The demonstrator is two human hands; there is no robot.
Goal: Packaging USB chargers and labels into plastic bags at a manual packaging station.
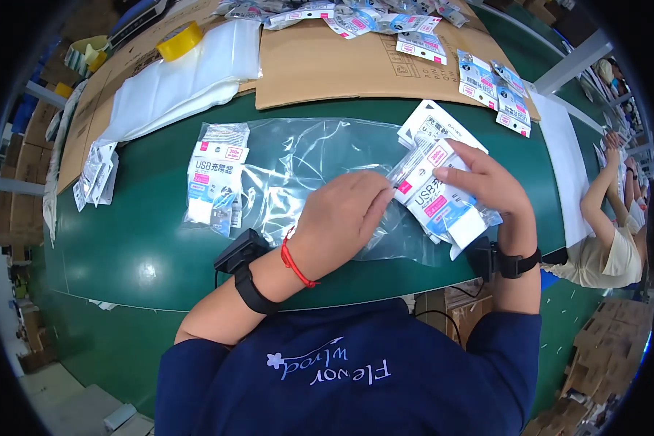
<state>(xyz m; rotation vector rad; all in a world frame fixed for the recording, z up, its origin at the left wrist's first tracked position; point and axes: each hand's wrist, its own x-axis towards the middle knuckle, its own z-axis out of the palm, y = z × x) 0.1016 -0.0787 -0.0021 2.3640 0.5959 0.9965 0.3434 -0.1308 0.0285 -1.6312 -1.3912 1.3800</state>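
Observation:
My right hand (487,178) grips a small stack of charger packs (439,192), flat bags with white, pink and blue cards, its thumb on the front one. My left hand (345,211) is closed, its fingertips at the left edge of that stack; what exactly lies between them is partly hidden. Under both hands a large clear plastic bag (291,149) lies flat on the green table (138,254). Another pile of charger packs (212,178) rests on the left end of the bag.
Cardboard sheets (305,73) cover the table's far side, with many packs (356,18) heaped there and a few more (494,91) at their right. Folded clear bags (189,69) and a yellow tape roll (179,41) lie far left. Another person (607,232) sits at the right.

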